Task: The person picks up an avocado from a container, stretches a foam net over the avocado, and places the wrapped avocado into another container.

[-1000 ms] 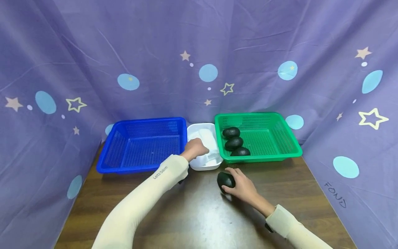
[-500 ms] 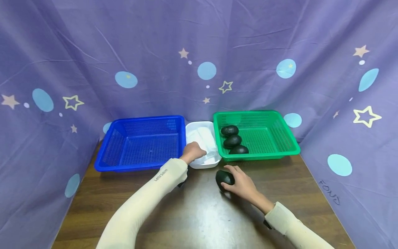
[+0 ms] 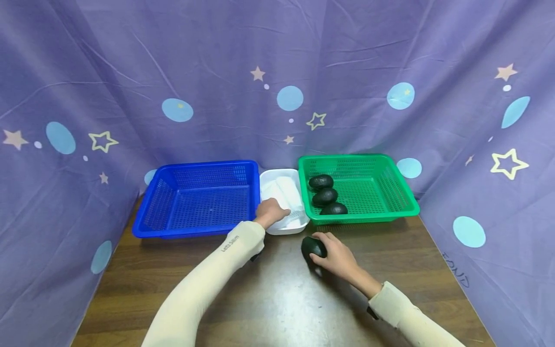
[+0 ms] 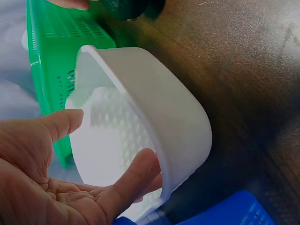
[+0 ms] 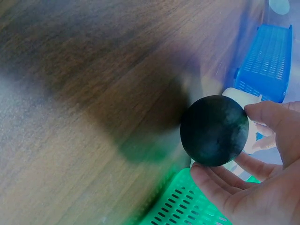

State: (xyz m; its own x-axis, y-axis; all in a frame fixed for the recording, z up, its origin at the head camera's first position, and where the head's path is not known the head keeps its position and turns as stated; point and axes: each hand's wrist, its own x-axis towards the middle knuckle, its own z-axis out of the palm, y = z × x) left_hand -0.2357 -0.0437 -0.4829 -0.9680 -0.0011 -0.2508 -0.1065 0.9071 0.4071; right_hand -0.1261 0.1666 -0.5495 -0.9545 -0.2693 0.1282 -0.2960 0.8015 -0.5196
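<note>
A dark avocado (image 3: 312, 247) is gripped between thumb and fingers of the right hand (image 3: 340, 259), toward the table's (image 3: 277, 303) far edge, just before the green basket's (image 3: 368, 218) near left corner. At the white tray's (image 3: 287, 232) left edge, the left hand's (image 3: 270, 212) fingers are parted wide.

Avocado (image 3: 311, 247): dark green, rounded, gripped in right hand (image 3: 340, 260); white bumpy material (image 3: 287, 189): lies inside white tray (image 4: 161, 96)

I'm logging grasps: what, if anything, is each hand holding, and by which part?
The right hand holds a dark avocado by its sides, between thumb and fingers. The left hand grips nothing, its fingers parted at the white tub.
</note>
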